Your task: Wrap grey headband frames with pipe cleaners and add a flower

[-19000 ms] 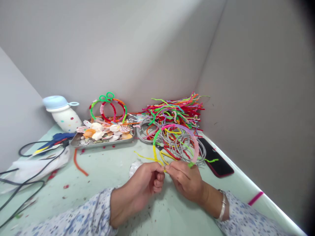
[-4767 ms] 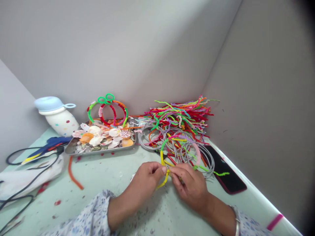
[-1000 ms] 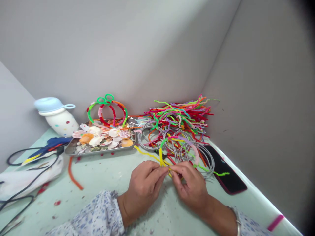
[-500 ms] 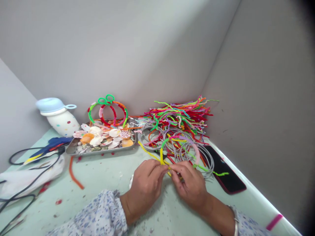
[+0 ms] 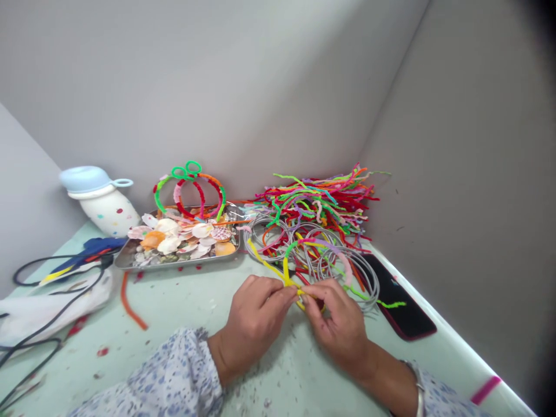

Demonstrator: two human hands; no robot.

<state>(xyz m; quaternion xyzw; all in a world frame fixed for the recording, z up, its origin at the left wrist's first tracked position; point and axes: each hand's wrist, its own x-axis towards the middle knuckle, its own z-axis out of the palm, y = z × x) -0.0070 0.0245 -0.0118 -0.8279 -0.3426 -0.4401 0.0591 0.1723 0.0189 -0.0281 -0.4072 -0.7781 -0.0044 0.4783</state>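
My left hand [image 5: 259, 315] and my right hand [image 5: 336, 318] meet at the middle of the table, fingertips nearly touching. Both pinch a yellow pipe cleaner [image 5: 271, 267], whose loose end sticks out to the upper left. It crosses the yellow foot of a multicoloured pipe cleaner ring [image 5: 319, 242], which runs through green, pink and purple to pale pink. The ring stands up just beyond my fingers. My fingertips hide the exact crossing. Behind the ring lie coils of grey wire [image 5: 264, 231] and a heap of coloured pipe cleaners [image 5: 321, 197].
At the back left is a metal tray [image 5: 182, 265] of shells [image 5: 169, 234], with two finished-looking pipe cleaner rings [image 5: 200, 200] standing over it. A white bottle [image 5: 110, 211], black cable [image 5: 52, 331] and plastic bag [image 5: 65, 301] lie left. A black phone [image 5: 403, 313] sits right.
Both hands stay together on the yellow pipe cleaner, with the fingertips shifting slightly at the crossing. More yellow shows between them. The whole view has tilted a little.
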